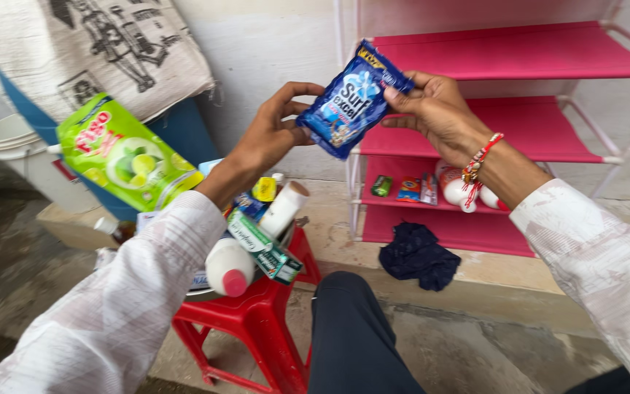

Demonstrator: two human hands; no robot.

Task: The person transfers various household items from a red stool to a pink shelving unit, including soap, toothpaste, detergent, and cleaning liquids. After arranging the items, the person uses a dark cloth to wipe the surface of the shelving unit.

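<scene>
Both hands, left hand [275, 128] and right hand [432, 109], pinch a blue plastic detergent sachet [351, 102] by its edges; a loose grip could drop it onto the crowded red plastic stool [257, 321].

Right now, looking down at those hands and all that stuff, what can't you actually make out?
All from the head view:
- Back of the blue sachet: turned away; left hand and right hand cover its edges.
- Container on the red stool: hidden by the left sleeve and piled bottles.
- Small packets on the pink shelf: too small to identify; the right wrist hides some.
- White bucket: cut off by the left edge.
</scene>
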